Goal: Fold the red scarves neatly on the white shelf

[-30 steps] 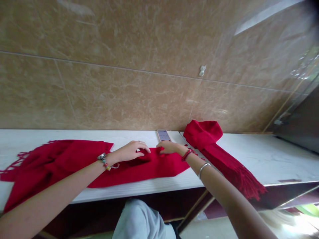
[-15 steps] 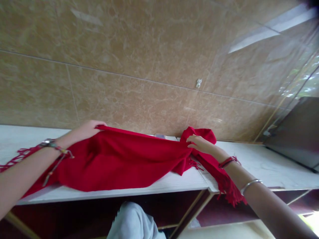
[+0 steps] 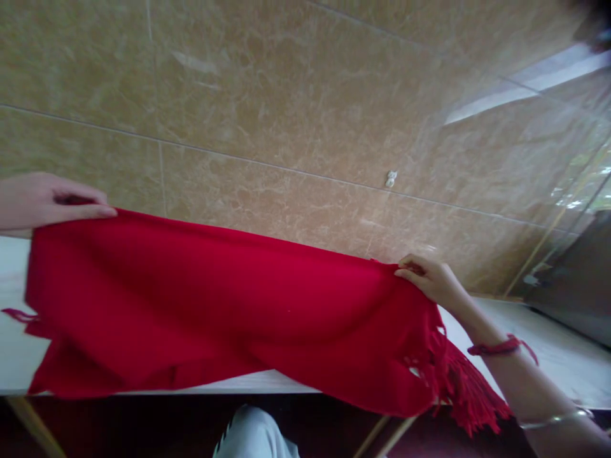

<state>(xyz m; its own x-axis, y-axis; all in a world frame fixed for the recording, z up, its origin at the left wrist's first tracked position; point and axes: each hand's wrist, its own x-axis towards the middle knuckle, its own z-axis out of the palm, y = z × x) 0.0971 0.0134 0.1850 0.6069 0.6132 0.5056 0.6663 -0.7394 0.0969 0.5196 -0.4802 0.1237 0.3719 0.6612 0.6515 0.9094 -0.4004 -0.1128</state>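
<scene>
A red fringed scarf (image 3: pixel 238 299) hangs stretched between my two hands, its upper edge pulled nearly straight. At the far left, my left hand (image 3: pixel 57 200) pinches the upper corner of the cloth, thumb against fingers. On the other side my right hand (image 3: pixel 427 277) is closed on the upper edge near the fringed end. Tassels (image 3: pixel 472 388) fall below my right hand over the front edge of the white counter (image 3: pixel 501 331). The scarf's lower part drapes across the counter and hides most of it.
Behind the counter rises a brown marbled tile wall (image 3: pixel 277 114) with a small white figure (image 3: pixel 391 179) on it. A dark grey box-like object (image 3: pixel 577 280) stands at the right end. My knee (image 3: pixel 255 432) is below the counter's front edge.
My left hand has moved left and up, my right hand slightly right. The scarf, bunched and partly lying on the counter before, is now spread wide and lifted between them.
</scene>
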